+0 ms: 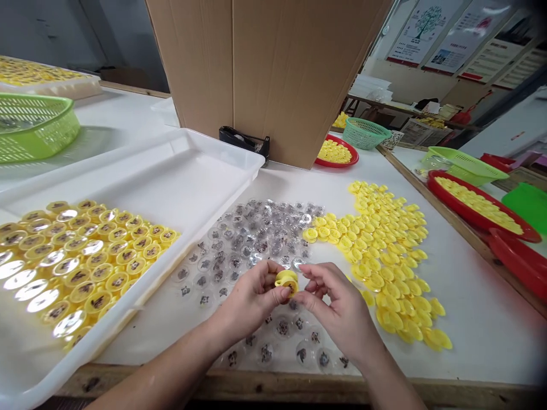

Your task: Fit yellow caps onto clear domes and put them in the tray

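Near the middle of the table, my left hand [252, 293] pinches small yellow round pieces [285, 279], one showing a dark printed picture. My right hand [335, 304] is just right of them, thumb close to the pieces and fingers curled apart; it seems to hold nothing. Clear round discs with small printed pictures [265, 230] lie around and beyond both hands. A spread of yellow round pieces [380, 245] covers the table to the right. In the white tray [188, 171] at the left, yellow pieces with printed tops [85, 262] sit in rows.
A tall cardboard box [273, 74] stands at the back, a black tape dispenser [243, 139] before it. Red plates of yellow pieces [482, 210] and green baskets [367, 134] are at the right and back right. Another green basket [38, 128] is at the left.
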`<action>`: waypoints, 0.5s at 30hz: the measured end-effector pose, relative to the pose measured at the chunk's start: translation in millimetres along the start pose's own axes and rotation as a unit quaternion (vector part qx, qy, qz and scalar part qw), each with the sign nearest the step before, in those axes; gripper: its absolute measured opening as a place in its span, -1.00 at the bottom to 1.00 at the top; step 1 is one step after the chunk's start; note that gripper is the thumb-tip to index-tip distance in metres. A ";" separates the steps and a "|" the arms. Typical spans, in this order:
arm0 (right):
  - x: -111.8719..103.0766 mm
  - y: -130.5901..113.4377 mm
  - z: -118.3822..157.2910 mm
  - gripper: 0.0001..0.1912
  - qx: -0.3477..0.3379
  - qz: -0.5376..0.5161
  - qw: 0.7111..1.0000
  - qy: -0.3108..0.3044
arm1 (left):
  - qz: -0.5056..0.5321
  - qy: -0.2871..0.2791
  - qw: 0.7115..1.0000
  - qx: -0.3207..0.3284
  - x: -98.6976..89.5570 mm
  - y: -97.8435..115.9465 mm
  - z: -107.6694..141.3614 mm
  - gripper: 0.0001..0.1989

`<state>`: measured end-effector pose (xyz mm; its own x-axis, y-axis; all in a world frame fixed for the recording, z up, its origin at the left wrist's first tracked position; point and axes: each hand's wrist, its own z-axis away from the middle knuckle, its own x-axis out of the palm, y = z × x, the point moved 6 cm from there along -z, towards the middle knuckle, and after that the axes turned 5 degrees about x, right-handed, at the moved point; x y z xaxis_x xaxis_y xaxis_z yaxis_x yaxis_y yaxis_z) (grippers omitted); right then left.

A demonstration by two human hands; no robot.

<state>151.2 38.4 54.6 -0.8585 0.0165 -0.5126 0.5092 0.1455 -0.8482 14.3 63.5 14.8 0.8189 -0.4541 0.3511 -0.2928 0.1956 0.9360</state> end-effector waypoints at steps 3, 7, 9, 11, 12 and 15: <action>5.7 12.1 0.4 -0.82 0.071 -0.073 0.994 -0.040 | -0.053 -0.006 0.998 0.029 0.4 1.1 0.6 -0.72; 15.5 14.0 2.3 -0.90 0.078 -0.115 0.990 -0.040 | -0.117 0.005 0.993 0.021 -2.6 -0.5 0.1 -0.78; 18.6 13.7 4.0 -0.88 0.062 -0.122 0.990 -0.039 | -0.151 0.024 0.988 0.012 -5.0 -2.1 0.9 -0.82; 20.5 18.9 6.2 -0.84 0.074 -0.142 0.986 -0.041 | -0.166 0.045 0.985 0.009 -5.2 -3.5 3.4 -0.85; 22.2 23.3 7.0 -0.81 0.085 -0.154 0.983 -0.048 | -0.170 0.052 0.984 0.006 -4.4 -4.2 4.9 -0.86; 33.9 44.6 7.2 -0.72 0.156 -0.198 0.963 -0.096 | -0.194 0.073 0.978 -0.034 -4.9 -2.8 9.4 -0.82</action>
<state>145.2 38.4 -1.6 -0.9772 -0.1670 -0.1311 0.1640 -0.2019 -0.9656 6.5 57.0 10.7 0.9252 -0.3772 -0.0415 0.0823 0.0927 0.9923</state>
